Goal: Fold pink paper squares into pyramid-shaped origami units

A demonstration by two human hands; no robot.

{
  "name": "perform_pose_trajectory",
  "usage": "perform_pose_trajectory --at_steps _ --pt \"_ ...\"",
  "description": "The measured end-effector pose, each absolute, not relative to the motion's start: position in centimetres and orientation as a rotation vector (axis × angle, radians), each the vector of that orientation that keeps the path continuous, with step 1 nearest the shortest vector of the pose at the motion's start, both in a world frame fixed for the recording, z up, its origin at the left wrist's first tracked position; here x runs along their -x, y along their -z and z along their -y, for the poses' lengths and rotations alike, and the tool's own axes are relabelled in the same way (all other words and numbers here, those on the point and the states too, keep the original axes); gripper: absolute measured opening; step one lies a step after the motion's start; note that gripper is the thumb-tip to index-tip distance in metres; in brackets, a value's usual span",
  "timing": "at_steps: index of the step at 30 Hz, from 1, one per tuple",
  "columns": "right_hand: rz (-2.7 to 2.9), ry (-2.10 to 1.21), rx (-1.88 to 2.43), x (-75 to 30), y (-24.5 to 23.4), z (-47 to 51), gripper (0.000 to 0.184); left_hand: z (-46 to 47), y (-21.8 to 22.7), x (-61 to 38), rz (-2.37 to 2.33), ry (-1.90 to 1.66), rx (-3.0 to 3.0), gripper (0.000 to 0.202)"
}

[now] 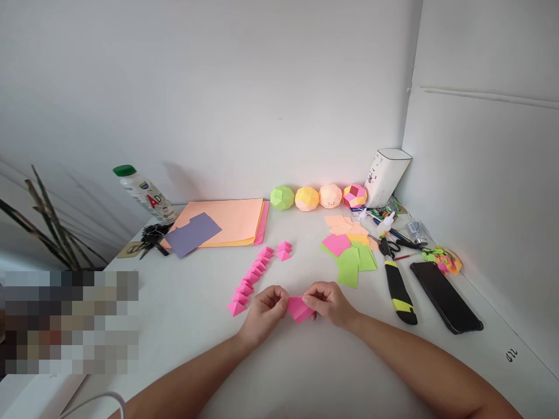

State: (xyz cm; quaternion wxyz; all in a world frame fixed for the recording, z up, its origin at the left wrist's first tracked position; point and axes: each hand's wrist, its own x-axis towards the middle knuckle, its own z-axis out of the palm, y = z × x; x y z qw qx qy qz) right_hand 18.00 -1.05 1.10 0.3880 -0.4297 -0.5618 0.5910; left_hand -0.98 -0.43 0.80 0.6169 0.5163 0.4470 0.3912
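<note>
Between my two hands is a folded piece of pink paper point(299, 310), held just above the white table. My left hand point(266, 311) pinches its left corner between thumb and fingers. On the opposite side, my right hand point(331, 304) grips the upper right edge, thumb in front and some fingertips behind. To the left of the paper, a slanting row of folded pink paper pieces point(248, 282) lies on the table. A short separate stack of pink pieces point(283, 250) sits beyond my hands.
Paper balls point(307, 198) line the wall. Coloured sheets point(227, 218) lie back left near a bottle point(146, 195) and keys point(155, 237). To the right are loose paper squares point(349, 265), scissors point(388, 248), a utility knife point(399, 291), a phone point(445, 297) and a white box point(388, 177).
</note>
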Motion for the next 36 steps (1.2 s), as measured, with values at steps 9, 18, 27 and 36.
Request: perform_pose_trajectory --at_steps 9,18,27,36 --pt "1.569 -1.418 1.086 -17.70 -1.10 1.08 0.012 0.49 -1.39 0.71 -0.969 -0.773 -1.264 0.021" --pt "1.677 -1.231 1.137 -17.10 -0.93 1.28 0.008 0.58 -1.47 0.51 -0.985 -0.763 -1.382 0.014" --pt "1.282 -1.435 1.146 -17.92 -1.02 0.79 0.010 0.32 -0.98 0.89 -1.016 -0.827 -1.211 0.017" --pt "1.460 -1.468 1.091 -17.89 -0.74 0.95 0.018 0.30 -0.86 0.84 -1.013 -0.861 -1.161 0.021"
